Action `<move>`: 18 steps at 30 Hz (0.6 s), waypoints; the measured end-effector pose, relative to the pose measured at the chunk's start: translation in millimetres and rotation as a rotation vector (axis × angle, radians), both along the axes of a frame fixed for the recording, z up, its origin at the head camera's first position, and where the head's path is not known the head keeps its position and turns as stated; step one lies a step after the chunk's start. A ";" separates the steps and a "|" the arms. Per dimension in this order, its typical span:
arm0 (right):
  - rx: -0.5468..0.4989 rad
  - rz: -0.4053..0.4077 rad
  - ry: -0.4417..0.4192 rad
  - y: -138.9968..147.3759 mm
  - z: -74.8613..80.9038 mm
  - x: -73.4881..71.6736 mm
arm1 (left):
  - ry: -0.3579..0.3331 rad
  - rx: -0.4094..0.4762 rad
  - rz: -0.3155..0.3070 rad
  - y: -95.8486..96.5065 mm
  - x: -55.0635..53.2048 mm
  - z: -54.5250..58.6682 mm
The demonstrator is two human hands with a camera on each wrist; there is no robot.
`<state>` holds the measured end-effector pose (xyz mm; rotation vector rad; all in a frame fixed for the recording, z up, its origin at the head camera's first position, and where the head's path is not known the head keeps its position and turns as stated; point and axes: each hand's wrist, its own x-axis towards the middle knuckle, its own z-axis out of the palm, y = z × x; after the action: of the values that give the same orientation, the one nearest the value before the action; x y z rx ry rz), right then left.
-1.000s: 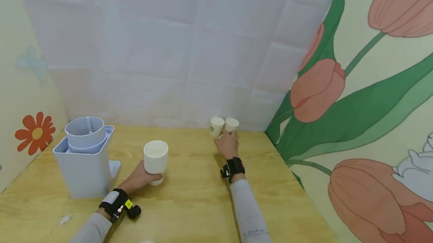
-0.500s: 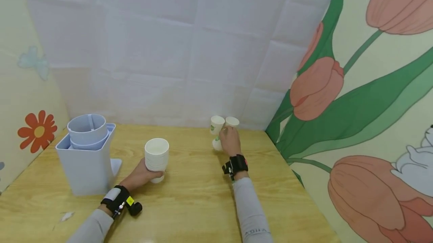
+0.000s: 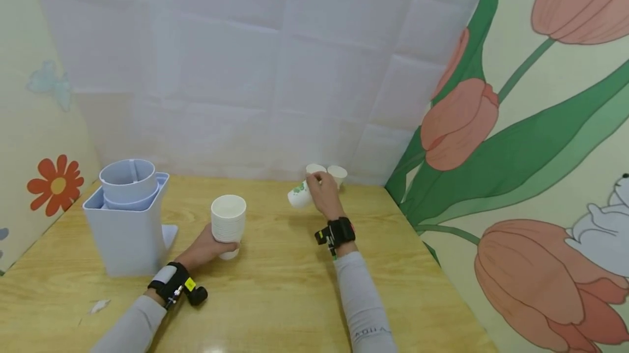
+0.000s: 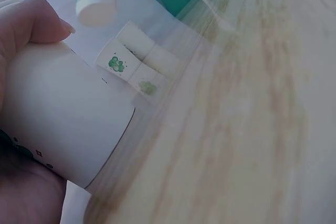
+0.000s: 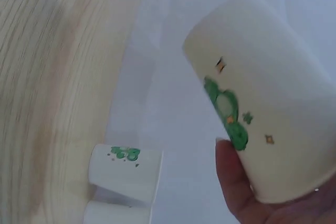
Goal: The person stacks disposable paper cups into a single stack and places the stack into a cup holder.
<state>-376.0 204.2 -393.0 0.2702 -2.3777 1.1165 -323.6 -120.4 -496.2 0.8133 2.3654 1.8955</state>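
Observation:
In the head view my left hand (image 3: 203, 246) grips a nested stack of white paper cups (image 3: 229, 222) low on its side, mouths upward. The left wrist view shows thumb and fingers wrapped round the lower cup (image 4: 68, 108). My right hand (image 3: 326, 196) pinches a single paper cup (image 5: 268, 93) with a green print, tilted with its base to the left and raised off the table. Behind that hand, two more paper cups (image 3: 338, 175) stand side by side near the back wall; the left one is partly hidden by the hand.
At the left stands a pale blue square container (image 3: 125, 241) with a round cup-like part (image 3: 129, 181) set in its top. The wooden table (image 3: 275, 287) meets a white sheet (image 3: 221, 96) at the back and a painted wall (image 3: 530, 178) on the right.
My right hand has lifted one paper cup from beside the two at the back and moved it left, tilting it. My left hand keeps its grip on the stack in much the same place.

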 end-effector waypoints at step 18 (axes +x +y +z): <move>-0.026 0.195 0.380 -56.7 13.2 21.7 | -0.021 -0.025 0.002 -0.5 1.3 6.7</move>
<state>-354.3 147.5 -379.8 0.6556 -2.0309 1.0702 -322.3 -120.9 -489.5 0.7860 2.3736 1.8621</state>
